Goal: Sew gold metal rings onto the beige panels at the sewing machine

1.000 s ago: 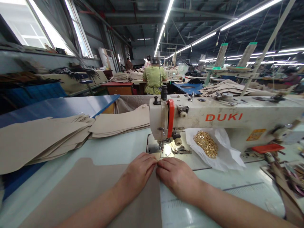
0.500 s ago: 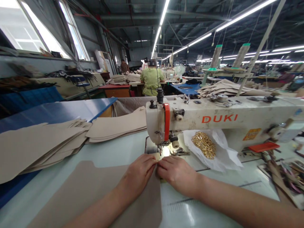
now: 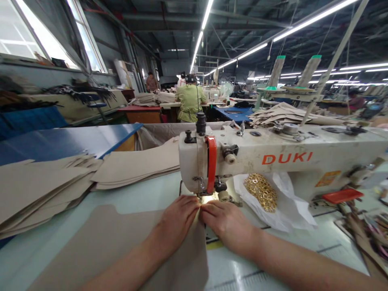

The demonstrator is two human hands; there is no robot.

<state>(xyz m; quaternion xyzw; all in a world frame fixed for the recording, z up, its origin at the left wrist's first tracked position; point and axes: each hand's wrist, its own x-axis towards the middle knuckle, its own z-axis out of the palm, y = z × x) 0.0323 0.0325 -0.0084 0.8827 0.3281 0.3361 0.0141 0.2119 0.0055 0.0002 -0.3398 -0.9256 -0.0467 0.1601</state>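
A flat grey-beige panel (image 3: 121, 234) lies on the pale table in front of the sewing machine (image 3: 236, 149). My left hand (image 3: 177, 220) rests over the panel's right part, its fingers closed in a pinch on the upper right edge, just under the needle area. Opposite it, my right hand (image 3: 228, 222) is closed too, its fingertips meeting the left ones at that edge. What the right fingers hold is hidden between the two hands. The machine's lamp lights the spot behind my fingertips, and my hands partly cover the presser foot.
Stacked beige panels (image 3: 136, 165) lie at the left, with another pile (image 3: 45, 190) beside them. Gold metal rings (image 3: 261, 192) sit on white paper (image 3: 291, 214) under the machine arm. Strips and scraps (image 3: 363, 230) lie far right. A person in green (image 3: 190, 99) works ahead.
The camera view has shifted slightly, so the machine head appears a little lower and further left. Both hands stay pinched together at the panel's edge, near the needle.
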